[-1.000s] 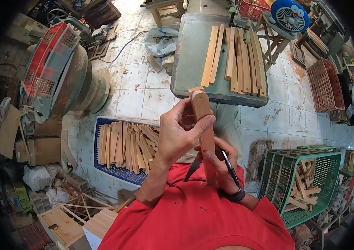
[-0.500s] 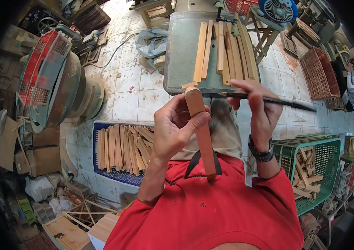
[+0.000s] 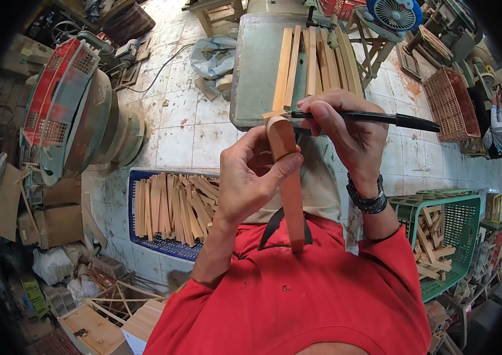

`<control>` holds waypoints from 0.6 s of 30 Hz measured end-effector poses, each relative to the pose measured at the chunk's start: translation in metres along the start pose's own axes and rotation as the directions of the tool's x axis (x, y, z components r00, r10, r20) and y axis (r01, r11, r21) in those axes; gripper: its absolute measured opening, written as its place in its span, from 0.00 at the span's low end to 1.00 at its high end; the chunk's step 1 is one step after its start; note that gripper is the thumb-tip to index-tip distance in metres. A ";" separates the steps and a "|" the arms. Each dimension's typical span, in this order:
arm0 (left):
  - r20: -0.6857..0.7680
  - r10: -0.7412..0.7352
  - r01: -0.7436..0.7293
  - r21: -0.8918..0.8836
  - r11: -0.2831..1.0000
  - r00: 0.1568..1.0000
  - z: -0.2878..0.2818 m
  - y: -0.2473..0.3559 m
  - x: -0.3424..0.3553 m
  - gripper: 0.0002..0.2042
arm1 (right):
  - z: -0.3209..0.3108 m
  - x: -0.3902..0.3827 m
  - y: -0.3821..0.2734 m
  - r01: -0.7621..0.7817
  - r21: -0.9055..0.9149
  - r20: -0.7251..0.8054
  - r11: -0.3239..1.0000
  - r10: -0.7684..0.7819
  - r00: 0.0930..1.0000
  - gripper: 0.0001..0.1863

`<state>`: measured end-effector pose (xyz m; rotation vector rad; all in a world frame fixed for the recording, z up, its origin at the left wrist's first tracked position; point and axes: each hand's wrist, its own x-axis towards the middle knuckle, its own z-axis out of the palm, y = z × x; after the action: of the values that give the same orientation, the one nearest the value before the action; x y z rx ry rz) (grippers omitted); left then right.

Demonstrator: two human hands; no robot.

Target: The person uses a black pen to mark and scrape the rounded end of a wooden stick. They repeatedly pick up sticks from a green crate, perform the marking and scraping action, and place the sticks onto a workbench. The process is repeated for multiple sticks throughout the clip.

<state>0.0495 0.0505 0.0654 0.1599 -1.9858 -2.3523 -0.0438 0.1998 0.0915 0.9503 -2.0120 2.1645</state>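
Note:
My left hand is closed round a reddish-brown wooden strip, its rounded far end tilted up and its near end close to my red shirt. A small pale piece of wood lies across the strip's far end; whether my left fingers touch it is hidden. My right hand grips a black pen, its cap end pointing right. The pen's tip is at the rounded end of the strip, by the pale piece. Beyond my hands, several long wooden strips lie on a green-topped table.
A blue basket of wooden strips stands at left, a green crate of wood offcuts at right. A machine with a red guard is at far left. A blue fan sits on a stool beyond the table; a red-brown crate stands far right.
My right hand has moved left and slightly up, bringing the pen's tip to the strip's end. The left hand still holds the strip, barely shifted.

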 end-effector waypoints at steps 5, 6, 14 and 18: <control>0.012 -0.020 0.020 -0.005 1.000 1.000 0.004 0.003 0.000 0.17 | -0.005 -0.001 0.000 0.084 -0.118 0.029 0.989 -0.081 0.996 0.07; 0.013 -0.019 0.020 -0.008 1.000 1.000 0.004 0.003 0.000 0.17 | -0.006 -0.003 0.001 0.090 -0.122 0.021 0.988 -0.088 0.996 0.07; 0.023 -0.016 0.016 -0.010 1.000 1.000 0.006 -0.001 -0.001 0.18 | -0.007 -0.012 0.001 0.032 -0.085 -0.027 0.996 -0.034 0.999 0.06; 0.030 0.001 -0.001 0.001 1.000 1.000 0.004 -0.002 0.000 0.18 | -0.005 -0.011 -0.004 0.017 -0.063 -0.034 0.998 -0.019 0.999 0.07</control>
<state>0.0493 0.0550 0.0636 0.1242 -1.9993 -2.3672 -0.0349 0.2092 0.0899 0.9137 -2.0345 2.0810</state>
